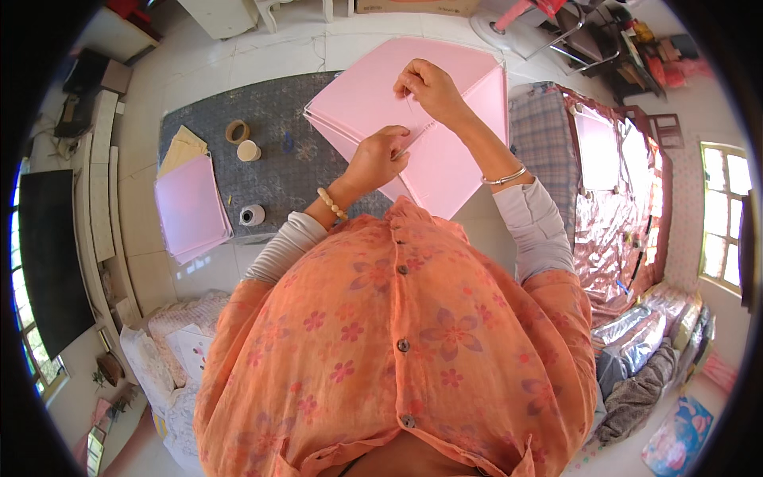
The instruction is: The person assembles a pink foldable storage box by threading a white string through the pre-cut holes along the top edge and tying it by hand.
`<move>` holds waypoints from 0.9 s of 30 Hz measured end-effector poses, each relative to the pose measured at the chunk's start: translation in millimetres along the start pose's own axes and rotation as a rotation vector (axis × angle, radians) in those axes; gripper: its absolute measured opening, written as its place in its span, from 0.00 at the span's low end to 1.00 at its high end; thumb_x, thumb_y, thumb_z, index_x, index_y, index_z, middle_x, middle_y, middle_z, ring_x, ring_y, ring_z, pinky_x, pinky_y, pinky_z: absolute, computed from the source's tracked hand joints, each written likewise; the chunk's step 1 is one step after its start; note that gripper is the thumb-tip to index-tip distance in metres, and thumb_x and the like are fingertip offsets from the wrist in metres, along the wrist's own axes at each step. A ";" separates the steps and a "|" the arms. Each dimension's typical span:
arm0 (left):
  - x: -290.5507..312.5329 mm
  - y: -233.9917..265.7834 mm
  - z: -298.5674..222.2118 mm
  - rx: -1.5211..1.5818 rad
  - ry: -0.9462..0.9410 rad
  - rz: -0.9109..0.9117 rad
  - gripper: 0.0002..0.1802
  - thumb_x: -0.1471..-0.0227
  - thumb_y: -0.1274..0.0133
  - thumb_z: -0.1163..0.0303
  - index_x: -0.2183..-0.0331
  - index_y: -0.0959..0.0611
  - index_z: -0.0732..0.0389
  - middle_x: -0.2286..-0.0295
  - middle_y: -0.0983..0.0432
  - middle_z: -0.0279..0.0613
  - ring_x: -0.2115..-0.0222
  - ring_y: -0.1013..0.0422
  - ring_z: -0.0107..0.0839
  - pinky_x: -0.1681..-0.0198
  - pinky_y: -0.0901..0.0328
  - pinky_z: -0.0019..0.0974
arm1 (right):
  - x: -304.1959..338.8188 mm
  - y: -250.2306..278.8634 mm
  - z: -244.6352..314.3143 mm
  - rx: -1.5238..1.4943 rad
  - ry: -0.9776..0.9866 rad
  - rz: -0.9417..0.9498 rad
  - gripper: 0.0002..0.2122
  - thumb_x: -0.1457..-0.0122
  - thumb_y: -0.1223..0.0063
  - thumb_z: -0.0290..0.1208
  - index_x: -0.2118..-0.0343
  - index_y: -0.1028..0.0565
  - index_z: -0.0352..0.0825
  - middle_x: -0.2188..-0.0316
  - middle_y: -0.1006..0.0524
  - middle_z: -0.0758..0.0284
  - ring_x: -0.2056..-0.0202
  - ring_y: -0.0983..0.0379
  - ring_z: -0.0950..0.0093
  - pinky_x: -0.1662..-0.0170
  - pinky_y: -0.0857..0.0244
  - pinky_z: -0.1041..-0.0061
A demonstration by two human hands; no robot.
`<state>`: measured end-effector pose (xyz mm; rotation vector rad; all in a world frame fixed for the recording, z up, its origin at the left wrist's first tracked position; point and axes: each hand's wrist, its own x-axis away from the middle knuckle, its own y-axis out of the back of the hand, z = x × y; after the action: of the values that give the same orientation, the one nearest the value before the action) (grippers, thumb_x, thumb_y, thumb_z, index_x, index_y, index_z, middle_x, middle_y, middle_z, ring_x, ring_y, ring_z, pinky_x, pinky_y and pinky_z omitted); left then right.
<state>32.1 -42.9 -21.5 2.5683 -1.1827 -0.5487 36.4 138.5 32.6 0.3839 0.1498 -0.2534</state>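
Observation:
A large pink box-like piece (358, 87), made of flat panels that meet along edges, rests at the front right of a dark table. My left hand (377, 160) is closed on the pink panels' edge near the middle, where a seam with small pale stitches (429, 126) runs. Above that seam my right hand (427, 83) is raised, thumb and fingers pinched together. A thin pale thread (412, 106) seems to hang from them towards the seam. Whether a needle is in the pinch cannot be seen.
On the dark table (199, 119) lie a brown tape roll (237, 131), a cream round container (249, 150), a thread spool (252, 215) and a small blue object (288, 142). Pink sheets (193, 208) overlap its left edge beside tan card (184, 149). Plaid cloth (544, 127) covers something at right.

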 end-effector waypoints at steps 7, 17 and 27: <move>-3.4 3.7 0.2 -0.030 -0.063 -0.050 0.11 0.58 0.42 0.76 0.80 0.28 0.71 0.59 0.24 0.49 0.80 0.30 0.39 0.77 0.36 0.35 | 7.1 79.3 97.9 0.259 -0.081 0.063 0.07 0.40 0.53 0.31 0.69 0.29 0.33 0.83 0.32 0.71 0.78 0.35 0.81 0.73 0.39 0.78; -3.5 23.4 10.7 -0.041 0.022 -0.020 0.17 0.56 0.42 0.76 0.85 0.33 0.67 0.57 0.23 0.48 0.75 0.29 0.35 0.74 0.36 0.33 | 95.8 25.1 3.2 0.278 -0.286 0.024 0.08 0.40 0.62 0.25 0.60 0.33 0.32 0.79 0.28 0.61 0.73 0.28 0.65 0.66 0.35 0.67; -1.4 19.1 10.0 -0.023 0.065 -0.023 0.17 0.56 0.41 0.75 0.85 0.33 0.67 0.56 0.23 0.47 0.77 0.29 0.32 0.75 0.36 0.32 | 114.4 -11.2 -13.1 0.366 -0.077 -0.016 0.11 0.41 0.56 0.23 0.56 0.26 0.33 0.75 0.23 0.58 0.78 0.28 0.68 0.72 0.35 0.70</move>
<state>14.0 -54.7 -22.8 2.5624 -1.1207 -0.4771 141.6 108.8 -5.2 0.7352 0.0291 -0.3116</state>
